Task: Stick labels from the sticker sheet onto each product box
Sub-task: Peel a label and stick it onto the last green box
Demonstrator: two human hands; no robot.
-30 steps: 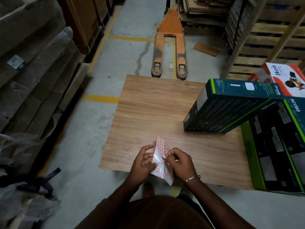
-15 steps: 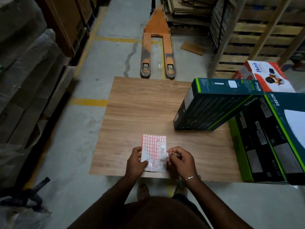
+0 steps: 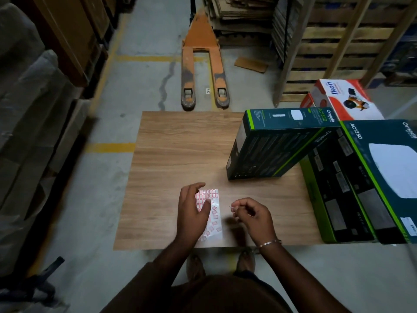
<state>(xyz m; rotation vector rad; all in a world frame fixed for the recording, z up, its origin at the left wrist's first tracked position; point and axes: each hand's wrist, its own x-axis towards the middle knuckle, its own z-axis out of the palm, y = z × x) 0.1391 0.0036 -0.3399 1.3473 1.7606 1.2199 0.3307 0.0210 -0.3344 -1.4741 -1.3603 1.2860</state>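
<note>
The sticker sheet point(image 3: 214, 215), white with small red-edged labels, lies flat near the front edge of the wooden table point(image 3: 176, 154). My left hand point(image 3: 191, 213) rests on its left half with fingers spread. To the right of the sheet, my right hand point(image 3: 252, 215) hovers with a small peeled label point(image 3: 232, 207) pinched between thumb and finger. A dark green product box point(image 3: 277, 143) stands tilted at the table's right, leaning on further dark green boxes point(image 3: 365, 177).
A red and white box point(image 3: 345, 100) sits behind the green ones. An orange pallet jack point(image 3: 203, 71) stands on the floor beyond the table. Wooden pallets point(image 3: 338, 41) rise at the back right, wrapped goods point(image 3: 33, 109) along the left.
The sheet went from being held up in both hands to lying flat on the table. My right hand has pulled away to the right with a peeled label.
</note>
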